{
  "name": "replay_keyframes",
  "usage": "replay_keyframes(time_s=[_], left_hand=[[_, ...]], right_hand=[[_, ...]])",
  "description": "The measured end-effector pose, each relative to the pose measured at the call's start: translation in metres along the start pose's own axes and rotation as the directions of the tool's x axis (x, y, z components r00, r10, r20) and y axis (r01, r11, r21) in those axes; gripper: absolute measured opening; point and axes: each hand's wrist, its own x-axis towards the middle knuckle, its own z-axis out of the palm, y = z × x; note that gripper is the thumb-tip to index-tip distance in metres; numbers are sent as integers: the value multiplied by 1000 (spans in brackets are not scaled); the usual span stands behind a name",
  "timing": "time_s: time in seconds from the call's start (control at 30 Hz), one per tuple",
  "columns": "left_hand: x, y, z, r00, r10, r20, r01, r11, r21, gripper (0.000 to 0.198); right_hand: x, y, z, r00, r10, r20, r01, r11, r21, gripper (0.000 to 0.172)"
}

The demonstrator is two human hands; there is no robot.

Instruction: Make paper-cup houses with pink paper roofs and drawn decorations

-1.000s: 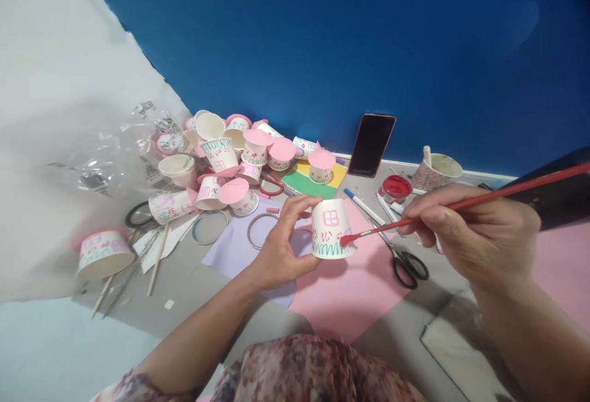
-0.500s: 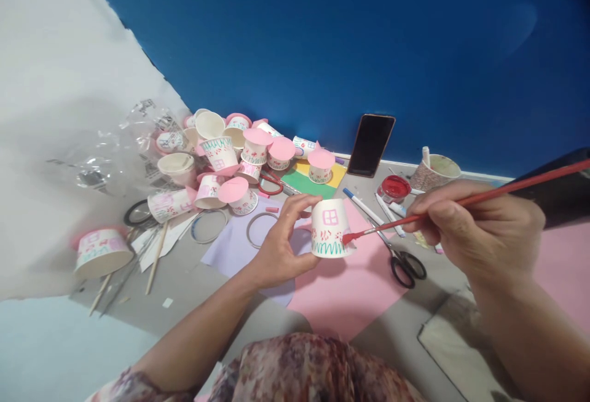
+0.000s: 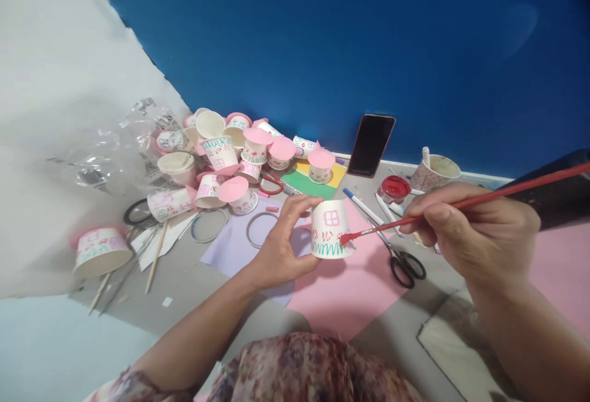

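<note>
My left hand (image 3: 283, 245) is closed round a white paper cup (image 3: 329, 224), thumb below and fingers above. The cup is upside down, its rim toward me, with a pink window, red dabs and a green zigzag of grass drawn on it. Between the thumb and fingers of my right hand (image 3: 479, 233) is a red paintbrush (image 3: 507, 192). The brush's red-coated tip touches the cup's right side, just above the grass. Pink paper (image 3: 350, 291) and lilac paper (image 3: 235, 236) lie beneath.
Several decorated cups with pink paper roofs (image 3: 258, 137) pile up at the back left. A phone (image 3: 371, 144) leans on the blue wall. Right of it stand a red paint jar (image 3: 394, 188) and a patterned cup (image 3: 436, 173). Black-handled scissors (image 3: 408, 268) and tape rings (image 3: 209, 226) lie around.
The brush tip has shifted very slightly left on the cup, and my right hand has moved a little left with it. The cup has turned slightly in my left hand.
</note>
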Motion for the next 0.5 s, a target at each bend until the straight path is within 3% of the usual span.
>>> replay_keyframes(time_s=[0.5], left_hand=[[2,1,0,998,60,16,-61,998,36,85]], right_hand=[[1,-1,-1,1000,20,-13,-21,997,-78,20]])
